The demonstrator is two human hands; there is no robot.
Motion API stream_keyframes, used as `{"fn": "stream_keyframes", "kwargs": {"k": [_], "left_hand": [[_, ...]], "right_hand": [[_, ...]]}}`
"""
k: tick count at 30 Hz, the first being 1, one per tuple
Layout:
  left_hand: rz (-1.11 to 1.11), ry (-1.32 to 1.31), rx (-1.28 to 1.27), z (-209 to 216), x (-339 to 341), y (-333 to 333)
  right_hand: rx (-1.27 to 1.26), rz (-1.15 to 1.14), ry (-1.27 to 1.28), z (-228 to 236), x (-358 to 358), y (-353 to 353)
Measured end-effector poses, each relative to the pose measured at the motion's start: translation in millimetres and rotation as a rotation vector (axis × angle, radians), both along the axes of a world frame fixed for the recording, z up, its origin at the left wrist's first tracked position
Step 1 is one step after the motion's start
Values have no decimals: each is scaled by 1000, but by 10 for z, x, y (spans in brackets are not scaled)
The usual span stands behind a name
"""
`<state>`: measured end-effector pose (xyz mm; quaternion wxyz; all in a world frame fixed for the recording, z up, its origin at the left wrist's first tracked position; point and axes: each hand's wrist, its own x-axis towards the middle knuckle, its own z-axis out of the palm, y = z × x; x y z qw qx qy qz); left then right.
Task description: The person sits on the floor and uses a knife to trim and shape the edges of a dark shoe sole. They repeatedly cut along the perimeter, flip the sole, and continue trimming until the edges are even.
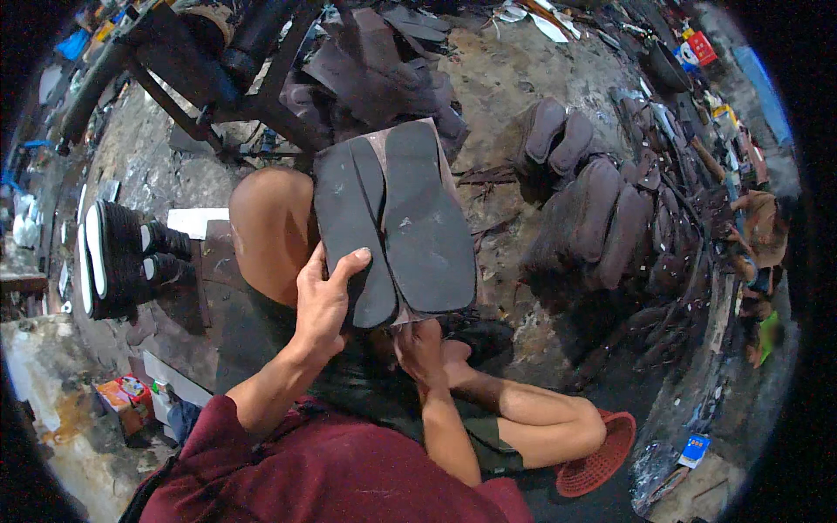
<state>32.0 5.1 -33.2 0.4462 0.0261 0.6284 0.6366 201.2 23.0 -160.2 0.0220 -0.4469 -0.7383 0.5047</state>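
Our left hand is closed on the sole-shaped pieces, thumb flat across their lower left face and fingers mostly hidden along the edge. Our right hand is curled just below the lower edge, its fingertips tucked out of sight, so we can't tell how far it is open or what it grips. The pieces lie over a paler backing before us, beside our bare knee. We'd do well to press evenly, so nothing slides, and support the low edge from beneath. Farther out, dark soles lie piled to our right.
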Motion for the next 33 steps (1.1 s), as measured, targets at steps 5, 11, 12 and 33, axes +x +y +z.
{"fn": "stream_keyframes", "kwargs": {"k": [5, 11, 12, 33], "left_hand": [[-8, 15, 32, 45, 36, 50], [10, 28, 18, 33, 5, 47], [25, 13, 31, 45, 7, 49], [-44, 7, -28, 78, -15, -184]], "right_hand": [[288, -238, 287, -472, -352, -121], [384, -160, 357, -360, -467, 45], [381, -155, 356, -325, -489, 85], [409, -38, 387, 491, -751, 1355]]}}
